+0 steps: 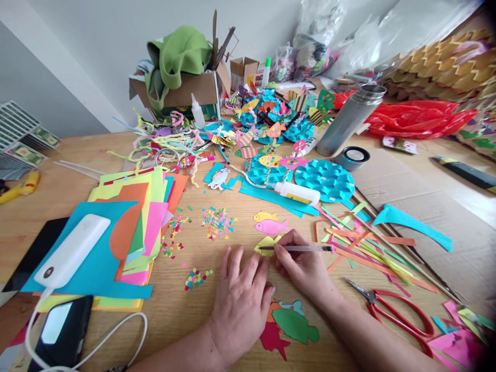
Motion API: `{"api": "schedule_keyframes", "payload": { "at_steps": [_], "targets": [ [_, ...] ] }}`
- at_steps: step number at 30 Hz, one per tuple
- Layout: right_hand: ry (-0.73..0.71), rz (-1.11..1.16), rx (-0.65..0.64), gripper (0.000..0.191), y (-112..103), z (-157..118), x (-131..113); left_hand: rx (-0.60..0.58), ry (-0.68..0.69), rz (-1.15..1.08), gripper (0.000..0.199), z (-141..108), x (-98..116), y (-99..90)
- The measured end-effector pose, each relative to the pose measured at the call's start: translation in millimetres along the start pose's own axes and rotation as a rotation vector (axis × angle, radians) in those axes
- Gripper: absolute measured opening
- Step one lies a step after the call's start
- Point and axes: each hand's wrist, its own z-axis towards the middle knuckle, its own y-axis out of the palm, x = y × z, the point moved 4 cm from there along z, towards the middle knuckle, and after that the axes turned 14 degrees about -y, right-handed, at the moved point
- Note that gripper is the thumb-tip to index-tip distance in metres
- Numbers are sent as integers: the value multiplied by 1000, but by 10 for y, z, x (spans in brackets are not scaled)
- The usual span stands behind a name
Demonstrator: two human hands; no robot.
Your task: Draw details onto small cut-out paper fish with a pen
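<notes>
My right hand [300, 261] grips a slim pen [304, 248], its tip on a yellow paper fish [267, 243] lying on the table. With fingers spread flat, my left hand [244, 287] rests on the table, its fingertips at the lower edge of that fish. Just beyond lie a pink paper fish [271, 226] and another yellow-orange paper fish [265, 216], both with drawn faces. Nearer me, between my forearms, a green paper fish [296, 324] overlaps red, orange and blue paper cutouts. Small paper dots [197, 278] sit left of my left hand.
Red-handled scissors [399, 310] and paper strips [380, 248] lie at right. Coloured sheets [143, 217] bear a white power bank [72, 251], with a cabled phone [62, 330] nearby. A glue bottle [297, 193], blue scalloped discs [324, 180] and a steel flask [349, 121] stand beyond.
</notes>
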Motion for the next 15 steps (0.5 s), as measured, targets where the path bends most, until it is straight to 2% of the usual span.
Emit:
{"api": "schedule_keyframes", "payload": {
  "at_steps": [15],
  "targets": [
    [-11, -7, 3, 23, -8, -1, 22, -10, -2, 2, 41, 3, -5, 16]
  ]
}}
